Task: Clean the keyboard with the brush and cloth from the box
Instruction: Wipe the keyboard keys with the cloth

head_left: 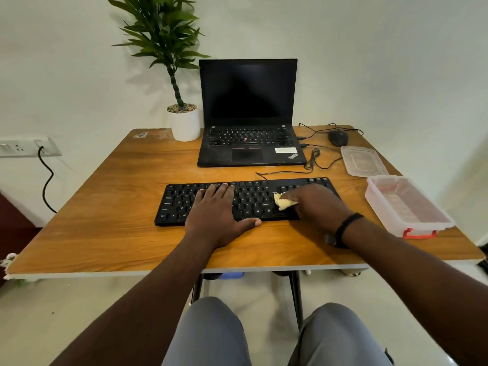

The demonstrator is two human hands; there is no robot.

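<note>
**Head view: cloth under my right hand on the keyboard**

Head camera looks down on my two hands over the black keyboard [245,200], which lies across the middle of the wooden table [111,207]. My left hand [220,215] lies flat on the left-centre keys, fingers straight and slightly spread toward 12 o'clock, the thumb stretched out to 3 o'clock along the keyboard's near edge. It holds nothing.

My right hand [314,204] sits on the right part of the keyboard with its fingers curled around the yellow cloth [284,202]. The cloth is bunched and pokes out of my grip at 9 o'clock, toward the left hand, pressed on the keys; the rest is hidden under my fingers. A black band [348,225] circles my right wrist.

From the keyboard, the clear plastic box [408,207] with a red clasp stands at 3 o'clock near the table's right edge. Its lid [363,161] lies apart at about 2 o'clock. I cannot make out the brush. At 12 o'clock the open laptop [249,112] has a dark screen, with a mouse [338,137] to its right and a potted plant [182,101] to its left.
</note>
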